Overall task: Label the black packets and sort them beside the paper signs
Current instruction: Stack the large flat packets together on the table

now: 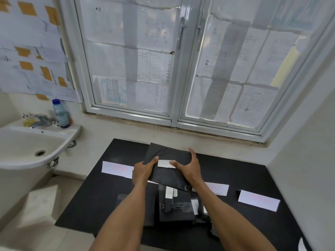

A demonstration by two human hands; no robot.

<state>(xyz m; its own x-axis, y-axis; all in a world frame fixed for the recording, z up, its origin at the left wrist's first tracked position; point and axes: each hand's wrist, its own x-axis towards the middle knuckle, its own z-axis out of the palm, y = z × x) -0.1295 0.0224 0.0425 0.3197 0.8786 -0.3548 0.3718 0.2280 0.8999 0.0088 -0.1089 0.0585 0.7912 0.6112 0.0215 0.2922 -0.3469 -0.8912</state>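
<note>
A black packet (167,175) is held tilted above the black table (94,196). My left hand (143,172) grips its left edge. My right hand (189,167) lies on its right side, thumb pressing a white label (165,163) on the packet's face. Below them lies a pile of black packets (175,208), some with white labels. Three white paper signs with faint red writing lie on the table: one at the left (116,169), one at the middle right (217,188) partly hidden by my right arm, one at the far right (258,200).
A white sink (27,147) with a tap and a blue-capped bottle (60,114) stands at the left. A window (174,69) covered with papers runs behind the table. A pale box (40,205) sits on the floor at the left. A wall closes the right side.
</note>
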